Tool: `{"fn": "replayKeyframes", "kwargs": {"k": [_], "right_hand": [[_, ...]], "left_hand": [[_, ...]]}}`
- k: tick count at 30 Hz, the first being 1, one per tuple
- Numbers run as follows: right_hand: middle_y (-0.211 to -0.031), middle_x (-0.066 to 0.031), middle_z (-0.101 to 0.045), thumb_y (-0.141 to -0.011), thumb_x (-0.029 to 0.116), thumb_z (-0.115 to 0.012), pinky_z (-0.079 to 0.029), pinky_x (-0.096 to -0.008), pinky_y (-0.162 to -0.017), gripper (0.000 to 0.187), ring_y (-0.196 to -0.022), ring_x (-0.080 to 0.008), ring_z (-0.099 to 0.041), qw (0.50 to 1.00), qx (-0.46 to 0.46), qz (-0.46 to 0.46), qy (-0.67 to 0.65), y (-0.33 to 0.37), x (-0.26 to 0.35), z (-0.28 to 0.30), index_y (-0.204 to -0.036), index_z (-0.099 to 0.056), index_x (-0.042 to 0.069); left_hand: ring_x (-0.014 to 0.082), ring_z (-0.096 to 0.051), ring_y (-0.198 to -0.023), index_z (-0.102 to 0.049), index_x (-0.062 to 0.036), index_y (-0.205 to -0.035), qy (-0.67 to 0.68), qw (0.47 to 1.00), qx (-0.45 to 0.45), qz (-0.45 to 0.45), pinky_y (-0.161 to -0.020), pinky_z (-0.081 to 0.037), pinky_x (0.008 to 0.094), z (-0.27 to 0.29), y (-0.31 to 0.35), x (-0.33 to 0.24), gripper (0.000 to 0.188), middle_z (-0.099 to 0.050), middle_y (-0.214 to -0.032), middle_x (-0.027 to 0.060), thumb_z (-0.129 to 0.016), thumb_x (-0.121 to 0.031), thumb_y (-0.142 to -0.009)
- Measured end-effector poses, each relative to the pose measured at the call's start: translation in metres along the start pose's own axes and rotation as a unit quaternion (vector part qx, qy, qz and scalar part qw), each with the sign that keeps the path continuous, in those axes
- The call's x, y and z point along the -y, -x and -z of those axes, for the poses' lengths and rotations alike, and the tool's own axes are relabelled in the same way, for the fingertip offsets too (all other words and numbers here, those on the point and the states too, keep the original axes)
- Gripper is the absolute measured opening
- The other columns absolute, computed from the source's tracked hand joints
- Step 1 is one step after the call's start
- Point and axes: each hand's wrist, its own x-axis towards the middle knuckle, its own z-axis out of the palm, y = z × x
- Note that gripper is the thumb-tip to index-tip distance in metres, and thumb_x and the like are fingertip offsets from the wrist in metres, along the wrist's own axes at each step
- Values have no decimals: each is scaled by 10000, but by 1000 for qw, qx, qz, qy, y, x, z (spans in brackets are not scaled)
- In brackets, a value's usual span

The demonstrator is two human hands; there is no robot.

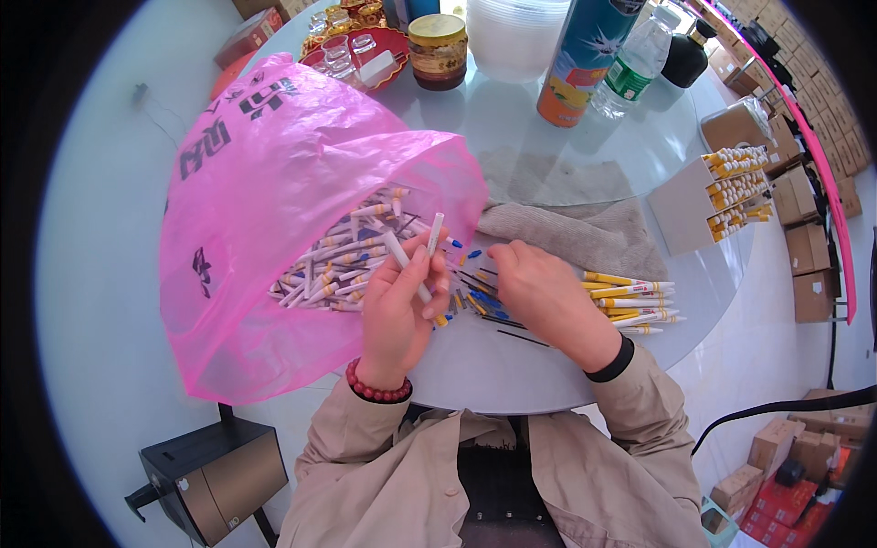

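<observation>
My left hand [400, 310] is closed around white pen barrels [436, 234], two of which stick up past its fingers. Beside it, a pink plastic bag [274, 164] lies with its mouth toward me, and a heap of white pen barrels with yellow bands [340, 258] spills from it. My right hand [544, 297] is lowered over thin dark pen refills [505, 321] and small blue and yellow pieces [479, 300]. Its fingers are bent together, and their tips are partly hidden. To its right, several yellow-and-white pens [630, 302] lie in a row.
A grey cloth [575, 233] lies beyond my right hand. A white box of pens [685, 208] stands at the right. Farther back are a blue-orange can [580, 68], a water bottle [630, 73], plastic tubs [514, 36], a jar [437, 53] and a red tray [388, 46].
</observation>
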Motion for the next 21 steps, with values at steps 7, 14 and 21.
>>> {"fn": "replayKeyframes", "kwargs": {"k": [7,14,21], "right_hand": [[-870,-140,-538,-766,10,-577,-516,-397,-662,179,-777,-320,-620,998,49,-42,18,3,2,3,-939,-528,7],[-832,-132,-541,-758,36,-577,-545,-341,-617,79,-765,-266,-640,997,9,-14,72,5,1,-2,-808,-522,8],[-831,-116,-571,-779,15,-589,-527,-328,-608,89,-744,-225,-632,997,-57,-21,-53,-4,-3,12,-838,-523,9]], "left_hand": [[96,-508,-717,-529,3,-1202,32,999,18,27,-505,-354,196,2,-2,-1,260,-558,-871,39,-462,-136,-993],[97,-522,-718,-541,-18,-1178,21,999,17,32,-504,-362,193,2,-1,1,234,-569,-880,45,-490,-138,-984],[91,-535,-703,-547,-15,-1162,-4,999,19,44,-502,-361,189,3,-2,2,219,-584,-885,52,-497,-127,-980]]}}
